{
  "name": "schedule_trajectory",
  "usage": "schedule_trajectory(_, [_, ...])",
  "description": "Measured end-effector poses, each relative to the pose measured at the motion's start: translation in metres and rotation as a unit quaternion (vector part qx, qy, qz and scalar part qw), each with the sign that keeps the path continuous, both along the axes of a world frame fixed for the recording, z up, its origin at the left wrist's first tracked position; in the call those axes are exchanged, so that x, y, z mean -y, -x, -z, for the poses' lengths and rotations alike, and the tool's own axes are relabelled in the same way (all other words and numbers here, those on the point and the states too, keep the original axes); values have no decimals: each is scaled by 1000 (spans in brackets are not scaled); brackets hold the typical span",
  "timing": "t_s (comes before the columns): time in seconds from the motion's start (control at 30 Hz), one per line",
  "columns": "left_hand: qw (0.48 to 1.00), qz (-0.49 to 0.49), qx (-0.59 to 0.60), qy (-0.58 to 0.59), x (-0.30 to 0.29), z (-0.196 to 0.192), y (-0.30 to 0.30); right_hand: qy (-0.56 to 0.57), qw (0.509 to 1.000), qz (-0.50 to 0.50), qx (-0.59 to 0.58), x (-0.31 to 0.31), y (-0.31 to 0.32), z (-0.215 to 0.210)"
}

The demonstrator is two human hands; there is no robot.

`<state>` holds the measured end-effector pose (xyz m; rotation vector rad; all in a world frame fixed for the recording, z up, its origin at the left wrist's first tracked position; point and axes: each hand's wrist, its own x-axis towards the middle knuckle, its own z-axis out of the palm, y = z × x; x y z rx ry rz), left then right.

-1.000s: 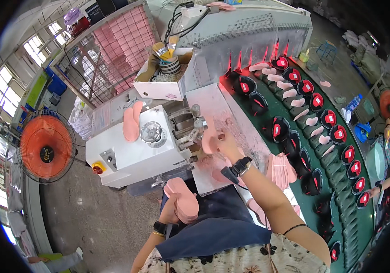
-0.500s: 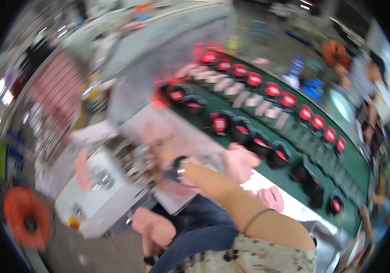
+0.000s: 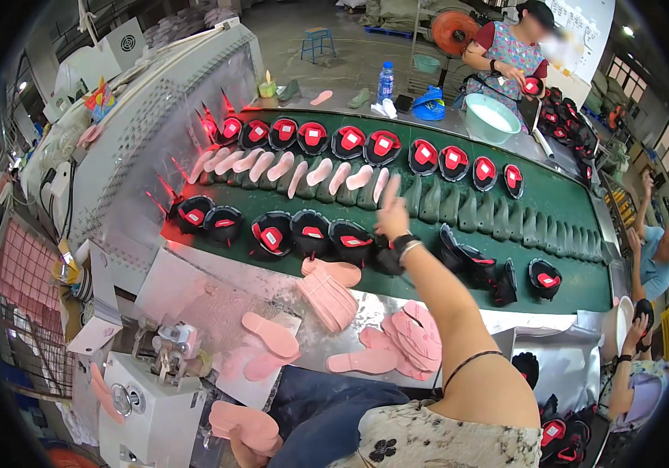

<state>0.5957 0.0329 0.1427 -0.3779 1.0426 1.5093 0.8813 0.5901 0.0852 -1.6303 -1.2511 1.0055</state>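
Several flat pink foam insoles (image 3: 404, 343) lie stacked on the bench (image 3: 272, 288); right hand (image 3: 391, 210), fingers spread empty, reaches over the green conveyor belt (image 3: 560, 210); left hand (image 3: 244, 451) grips more insoles.

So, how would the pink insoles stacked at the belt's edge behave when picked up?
The pink insoles look thin and flat, so probably light and floppy. Fanned loosely in a stack, they may slide apart. They seem unlikely to roll.

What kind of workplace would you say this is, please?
Most likely a shoe factory's assembly line: a green conveyor belt carries black shoe uppers, pink insoles lie stacked beside it, and another worker stands opposite.
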Motion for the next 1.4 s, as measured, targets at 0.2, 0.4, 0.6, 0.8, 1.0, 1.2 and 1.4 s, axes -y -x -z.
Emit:
schedule_trajectory(0.2, [993, 95, 33, -56, -4, 36, 13, -112, 985, 16, 131, -80, -87, 47])
schedule_trajectory(0.4, [998, 38, -53, 20, -6, 27, -5, -171, 948, -259, 74, 88, 111, -51])
schedule_trajectory(0.6, [942, -18, -335, 19, -52, -15, -8, -170, 713, -677, -63, 345, 171, -89])
schedule_trajectory(0.8, [974, -59, -217, -14, -27, -22, 14, 72, 778, -607, -145, 370, 212, -19])
schedule_trajectory(1.0, [977, -69, -198, -33, -5, -7, 6, 135, 797, -584, -83, 369, 226, 16])
schedule_trajectory(1.2, [988, -107, -30, -110, 31, 0, 3, 6, 879, -472, -71, 318, 222, -18])
schedule_trajectory(1.4, [990, -74, -74, -97, 37, 5, -4, -417, 749, -484, 176, 300, 263, -45])
